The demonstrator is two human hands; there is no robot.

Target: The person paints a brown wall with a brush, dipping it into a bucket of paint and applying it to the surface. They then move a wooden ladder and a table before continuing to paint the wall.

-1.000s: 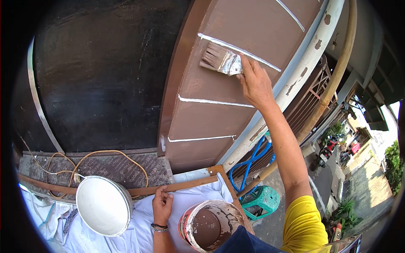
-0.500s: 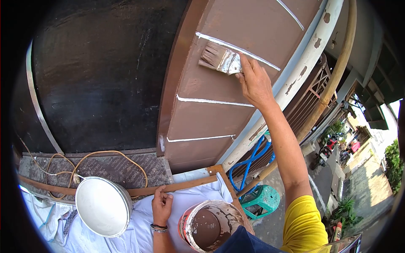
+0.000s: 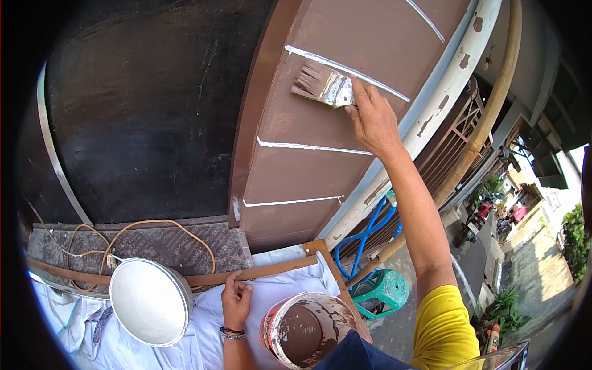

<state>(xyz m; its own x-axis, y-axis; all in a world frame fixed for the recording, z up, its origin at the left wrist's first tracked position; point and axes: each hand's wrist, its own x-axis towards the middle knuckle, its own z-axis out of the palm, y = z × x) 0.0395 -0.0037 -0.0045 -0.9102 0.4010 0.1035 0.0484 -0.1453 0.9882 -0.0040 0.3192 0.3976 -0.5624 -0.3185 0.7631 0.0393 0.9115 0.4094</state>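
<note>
A white lid (image 3: 150, 301) lies at the left. Beside it the left hand (image 3: 237, 300) rests half-curled on white cloth (image 3: 290, 280) — gripping nothing. A paint bucket (image 3: 306, 328) sits beside it. Up right, the right hand (image 3: 372, 118) grips a brush (image 3: 324, 85) — bristles against the brown panel (image 3: 345, 37).

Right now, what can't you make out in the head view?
- Paintbrush handle: hidden inside the right hand.
- Brown paint bucket: near rim covered by dark blue cloth.
- Left hand palm: faces down on the white sheet.
- Street motorbikes: too small.
</note>
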